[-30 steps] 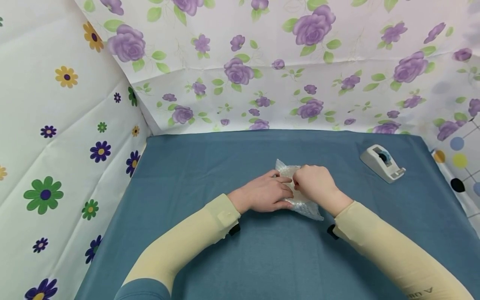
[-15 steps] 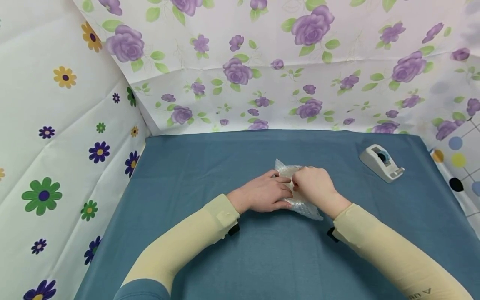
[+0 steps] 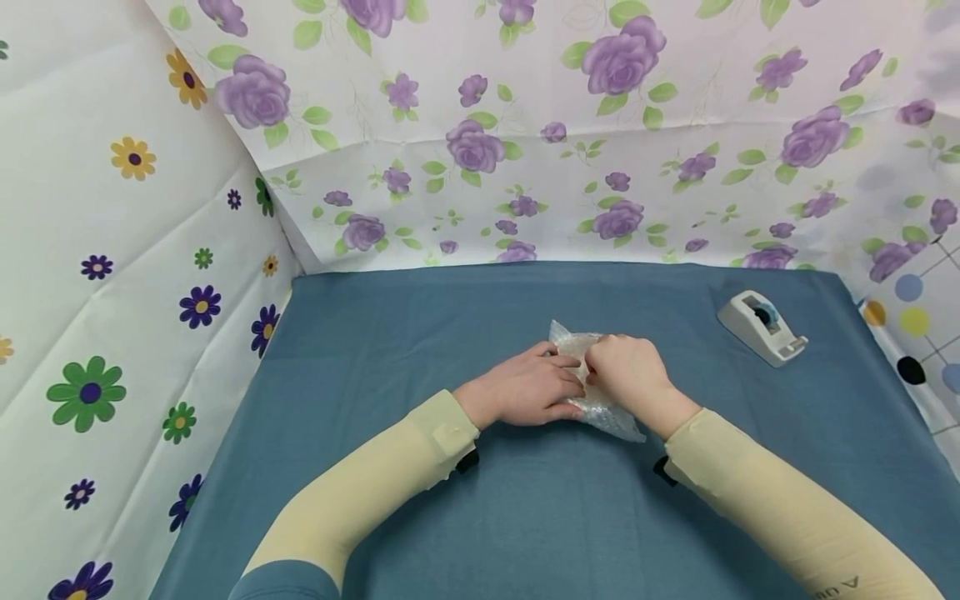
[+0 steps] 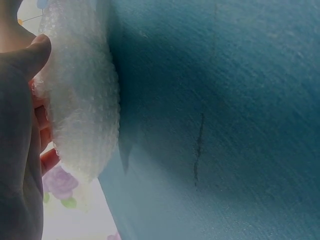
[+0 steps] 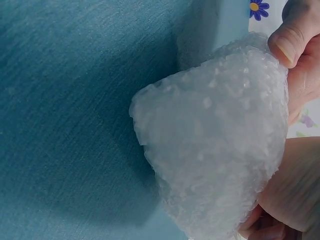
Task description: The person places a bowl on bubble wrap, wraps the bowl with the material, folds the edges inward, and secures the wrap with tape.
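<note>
A flat bundle of bubble wrap (image 3: 596, 408) lies slanted on the blue cloth, its pointed corners sticking out at the top and bottom. My left hand (image 3: 528, 387) holds its left side, fingers spread across the top. The thumb (image 4: 40, 52) lies along the near side of the bubble wrap (image 4: 82, 95) in the left wrist view. My right hand (image 3: 630, 375) is curled like a fist against the bundle's upper right part, beside the left fingertips. Its fingers (image 5: 270, 230) touch the edge of the bubble wrap (image 5: 210, 130). What lies inside the wrap cannot be made out.
A white tape dispenser (image 3: 763, 327) stands at the back right of the table. Blue cloth (image 3: 525, 517) covers the tabletop. A purple-flowered sheet (image 3: 480, 192) hangs behind it, with another flowered sheet (image 3: 150, 333) along the left.
Both hands and the bubble-wrap bundle keep nearly the same place; only a tiny shift of the head view shows.
</note>
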{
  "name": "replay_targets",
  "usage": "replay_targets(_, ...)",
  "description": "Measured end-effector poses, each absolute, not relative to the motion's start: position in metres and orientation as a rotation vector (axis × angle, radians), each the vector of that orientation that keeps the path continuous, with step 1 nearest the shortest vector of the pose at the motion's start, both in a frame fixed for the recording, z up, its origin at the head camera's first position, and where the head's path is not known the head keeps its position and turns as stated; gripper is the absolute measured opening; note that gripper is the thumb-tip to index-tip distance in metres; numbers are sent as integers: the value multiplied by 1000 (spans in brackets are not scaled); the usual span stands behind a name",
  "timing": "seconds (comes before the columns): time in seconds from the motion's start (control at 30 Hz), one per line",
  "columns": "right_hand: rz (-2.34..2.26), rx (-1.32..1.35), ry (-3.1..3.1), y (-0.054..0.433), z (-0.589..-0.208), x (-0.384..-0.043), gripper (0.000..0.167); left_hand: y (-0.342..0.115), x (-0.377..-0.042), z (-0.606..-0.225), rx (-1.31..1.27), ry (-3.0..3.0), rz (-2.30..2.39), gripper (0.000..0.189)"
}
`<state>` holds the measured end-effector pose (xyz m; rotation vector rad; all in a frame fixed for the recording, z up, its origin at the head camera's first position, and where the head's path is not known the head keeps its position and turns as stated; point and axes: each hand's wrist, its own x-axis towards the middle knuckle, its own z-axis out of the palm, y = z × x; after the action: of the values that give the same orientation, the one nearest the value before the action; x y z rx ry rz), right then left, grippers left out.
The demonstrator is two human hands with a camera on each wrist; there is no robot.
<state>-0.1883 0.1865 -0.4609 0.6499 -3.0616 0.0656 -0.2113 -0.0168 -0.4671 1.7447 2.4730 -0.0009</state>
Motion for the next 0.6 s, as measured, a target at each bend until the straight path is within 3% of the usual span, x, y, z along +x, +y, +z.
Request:
replay_targets(0.33, 65, 642, -3040, 187, -463, -188, 31, -20, -210, -470, 1806, 2494, -4, 44)
replay_targets(0.6, 65, 655, -3057, 188, -462, -189, 29, -19, -211, -470, 1814, 2480, 4, 42)
